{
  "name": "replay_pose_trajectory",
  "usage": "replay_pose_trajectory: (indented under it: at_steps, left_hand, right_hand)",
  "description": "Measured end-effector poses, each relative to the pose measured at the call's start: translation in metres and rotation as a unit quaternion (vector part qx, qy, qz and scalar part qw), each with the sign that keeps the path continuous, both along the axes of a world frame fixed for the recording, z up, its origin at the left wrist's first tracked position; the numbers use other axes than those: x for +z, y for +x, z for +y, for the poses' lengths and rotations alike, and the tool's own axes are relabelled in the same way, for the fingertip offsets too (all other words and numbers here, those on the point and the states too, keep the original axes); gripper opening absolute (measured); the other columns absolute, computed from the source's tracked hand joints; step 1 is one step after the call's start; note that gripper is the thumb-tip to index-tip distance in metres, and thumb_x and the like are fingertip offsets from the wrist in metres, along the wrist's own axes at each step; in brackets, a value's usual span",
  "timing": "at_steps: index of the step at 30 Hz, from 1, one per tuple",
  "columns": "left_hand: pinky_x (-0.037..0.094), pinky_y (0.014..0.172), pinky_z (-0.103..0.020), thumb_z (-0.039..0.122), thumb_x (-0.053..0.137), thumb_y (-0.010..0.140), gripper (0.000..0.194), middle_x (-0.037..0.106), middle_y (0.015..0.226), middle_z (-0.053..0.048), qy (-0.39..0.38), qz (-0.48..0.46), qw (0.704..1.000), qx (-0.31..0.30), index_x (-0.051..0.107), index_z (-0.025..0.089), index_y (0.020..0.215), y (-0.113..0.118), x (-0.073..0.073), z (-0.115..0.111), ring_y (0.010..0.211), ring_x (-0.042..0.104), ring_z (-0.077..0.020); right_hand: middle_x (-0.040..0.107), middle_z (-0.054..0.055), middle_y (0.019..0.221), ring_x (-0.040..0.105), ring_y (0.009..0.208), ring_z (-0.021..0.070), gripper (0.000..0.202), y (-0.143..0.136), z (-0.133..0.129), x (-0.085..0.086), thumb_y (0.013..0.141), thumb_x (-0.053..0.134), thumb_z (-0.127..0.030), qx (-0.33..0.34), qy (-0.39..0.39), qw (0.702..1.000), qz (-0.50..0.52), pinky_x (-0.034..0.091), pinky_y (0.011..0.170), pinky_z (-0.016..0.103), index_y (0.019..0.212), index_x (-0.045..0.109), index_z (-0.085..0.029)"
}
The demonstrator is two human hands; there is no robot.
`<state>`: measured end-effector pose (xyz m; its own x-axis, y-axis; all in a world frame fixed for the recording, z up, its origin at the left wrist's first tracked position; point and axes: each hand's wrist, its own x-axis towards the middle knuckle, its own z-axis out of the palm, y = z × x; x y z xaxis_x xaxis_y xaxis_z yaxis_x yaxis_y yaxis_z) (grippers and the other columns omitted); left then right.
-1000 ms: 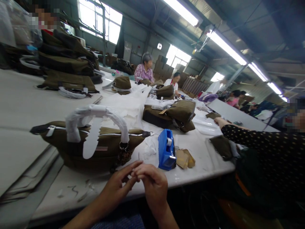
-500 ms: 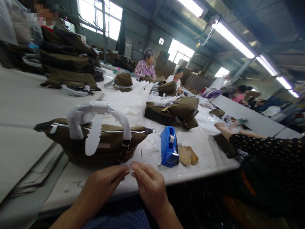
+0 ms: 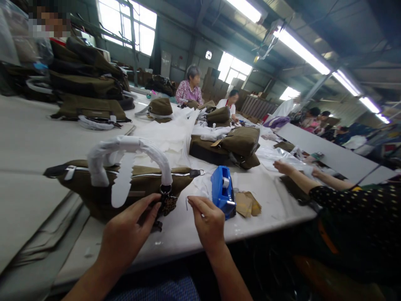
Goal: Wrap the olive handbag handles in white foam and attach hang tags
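Olive-brown fabric handbag with dark end tabs [image 3: 102, 200]: upright at the near left on a long white table [image 3: 178, 238]; probably light and soft-sided, likely to sag if squeezed.
Olive-and-black bag lying on its side [image 3: 233, 144]: farther off, to the right of the handbag.
White-wrapped arched handles [image 3: 158, 158]: above the zip; the best place to lift, though the wrapping may slip, so a full grip suits.
Left hand [image 3: 125, 234]: at the handbag's near right side, thumb and forefinger curled close together; I cannot tell whether they pinch the charm.
Right hand [image 3: 210, 225]: over the table, apart from the handbag, fingertips pressed to the thumb.
Blue plastic tape dispenser [image 3: 217, 192]: just beyond the right hand.
White serrated strip [image 3: 121, 190]: hangs from the handles, thin and probably bendable.
Brown card tags [image 3: 244, 204]: overlapping, right of the dispenser.
Leopard-print charm [image 3: 169, 204]: hangs near the handles' right foot, likely to swing.
Thin dark strand [image 3: 187, 204]: beside the right fingertips; whether held is unclear.
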<state>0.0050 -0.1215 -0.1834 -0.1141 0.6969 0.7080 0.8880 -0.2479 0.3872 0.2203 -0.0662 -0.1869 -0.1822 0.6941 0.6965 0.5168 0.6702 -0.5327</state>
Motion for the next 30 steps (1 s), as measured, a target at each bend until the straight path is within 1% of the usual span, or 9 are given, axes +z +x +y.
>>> replay_pose_trajectory:
  at_steps: [5, 9, 13, 17, 20, 22, 26, 28, 30]
  left_hand:
    - [0.061, 0.068, -0.025, 0.052, 0.049, 0.105, 0.038, 0.083, 0.100, 0.001, -0.017, -0.010, 1.000, 0.014, 0.073, 0.025, 0.114, 0.002, -0.002, 0.004, 0.080, 0.081, -0.0189]
    - [0.061, 0.071, -0.026, 0.055, 0.049, 0.104, 0.039, 0.083, 0.102, 0.001, -0.022, -0.028, 0.999, 0.006, 0.072, 0.026, 0.114, 0.000, -0.002, 0.006, 0.082, 0.081, -0.0189]
    - [0.061, 0.069, -0.026, 0.056, 0.050, 0.103, 0.038, 0.083, 0.102, 0.001, -0.041, -0.054, 0.998, 0.002, 0.072, 0.027, 0.115, -0.001, -0.004, 0.006, 0.079, 0.081, -0.0186]
    - [0.061, 0.071, -0.025, 0.059, 0.051, 0.102, 0.039, 0.082, 0.099, 0.002, -0.058, -0.081, 0.995, -0.005, 0.072, 0.028, 0.114, -0.002, -0.004, 0.005, 0.077, 0.080, -0.0177]
    - [0.059, 0.062, -0.025, 0.065, 0.052, 0.099, 0.045, 0.081, 0.092, 0.002, -0.076, -0.083, 0.994, -0.002, 0.071, 0.029, 0.117, -0.001, -0.004, 0.004, 0.069, 0.077, -0.0169]
    - [0.058, 0.059, -0.026, 0.067, 0.050, 0.099, 0.048, 0.080, 0.091, 0.002, -0.081, -0.074, 0.994, 0.008, 0.070, 0.029, 0.120, 0.001, -0.005, 0.004, 0.067, 0.076, -0.0173]
    - [0.057, 0.057, -0.027, 0.066, 0.047, 0.101, 0.048, 0.080, 0.092, 0.001, -0.081, -0.065, 0.995, 0.016, 0.069, 0.028, 0.121, 0.003, -0.003, 0.005, 0.067, 0.075, -0.0180]
    - [0.057, 0.056, -0.027, 0.065, 0.048, 0.101, 0.047, 0.080, 0.092, 0.001, -0.079, -0.069, 0.994, 0.012, 0.069, 0.029, 0.120, 0.003, -0.002, 0.006, 0.066, 0.075, -0.0176]
    - [0.058, 0.059, -0.026, 0.062, 0.050, 0.101, 0.043, 0.081, 0.095, 0.002, -0.075, -0.074, 0.994, 0.002, 0.069, 0.029, 0.119, 0.003, -0.001, 0.006, 0.068, 0.076, -0.0171]
  right_hand:
    - [0.081, 0.004, 0.099, 0.078, 0.087, 0.0183, 0.022, -0.001, 0.004, -0.003, 0.099, 0.065, -0.013, -0.007, 0.000, 1.000, -0.029, 0.059, 0.083, 0.024, 0.109, 0.081, -0.023]
    - [0.081, 0.004, 0.098, 0.078, 0.086, 0.0186, 0.021, -0.006, 0.004, -0.001, 0.099, 0.065, -0.013, -0.005, 0.004, 0.999, -0.038, 0.058, 0.081, 0.024, 0.108, 0.081, -0.022]
    - [0.081, 0.004, 0.096, 0.078, 0.084, 0.0185, 0.021, -0.014, 0.000, 0.003, 0.100, 0.063, -0.014, -0.007, 0.014, 0.999, -0.050, 0.057, 0.079, 0.024, 0.107, 0.080, -0.022]
    - [0.081, 0.003, 0.095, 0.078, 0.083, 0.0186, 0.020, -0.015, -0.004, 0.007, 0.099, 0.063, -0.014, -0.012, 0.031, 0.998, -0.061, 0.055, 0.078, 0.025, 0.107, 0.080, -0.022]
    - [0.081, 0.004, 0.095, 0.077, 0.083, 0.0184, 0.020, -0.012, -0.005, 0.009, 0.100, 0.063, -0.015, -0.026, 0.040, 0.996, -0.072, 0.054, 0.077, 0.024, 0.106, 0.080, -0.022]
    - [0.081, 0.003, 0.095, 0.077, 0.082, 0.0182, 0.020, -0.011, -0.005, 0.008, 0.101, 0.062, -0.016, -0.029, 0.041, 0.995, -0.081, 0.054, 0.076, 0.024, 0.106, 0.080, -0.023]
    - [0.081, 0.003, 0.095, 0.077, 0.083, 0.0181, 0.021, -0.012, -0.004, 0.009, 0.101, 0.061, -0.017, -0.029, 0.040, 0.995, -0.091, 0.053, 0.075, 0.025, 0.107, 0.080, -0.023]
    - [0.081, 0.003, 0.095, 0.077, 0.083, 0.0180, 0.020, -0.014, -0.004, 0.010, 0.101, 0.061, -0.017, -0.027, 0.039, 0.995, -0.091, 0.054, 0.076, 0.024, 0.107, 0.080, -0.023]
    - [0.081, 0.003, 0.095, 0.077, 0.084, 0.0179, 0.020, -0.018, -0.005, 0.012, 0.101, 0.062, -0.016, -0.018, 0.037, 0.995, -0.090, 0.054, 0.077, 0.024, 0.106, 0.080, -0.023]
